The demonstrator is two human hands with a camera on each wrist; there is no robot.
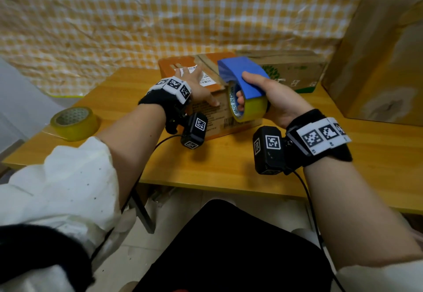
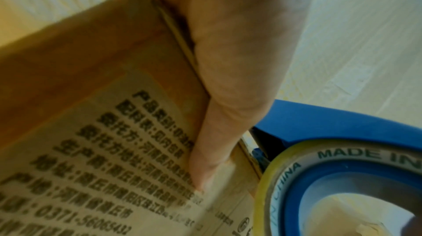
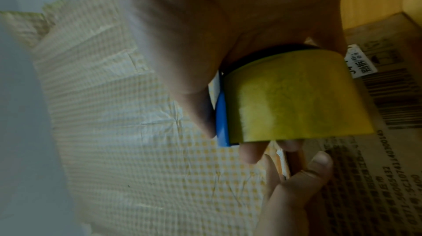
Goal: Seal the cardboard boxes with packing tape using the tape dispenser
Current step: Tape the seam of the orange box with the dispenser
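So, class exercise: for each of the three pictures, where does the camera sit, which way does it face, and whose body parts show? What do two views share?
Head: worn on the head, looking forward and down at the table; both forearms, left hand and right hand show.
Left wrist: looks along the left hand at the cardboard box; thumb shows.
Right wrist: looks along the right hand at the tape dispenser; the left hand's fingertips also show.
Shared: all three show box and dispenser.
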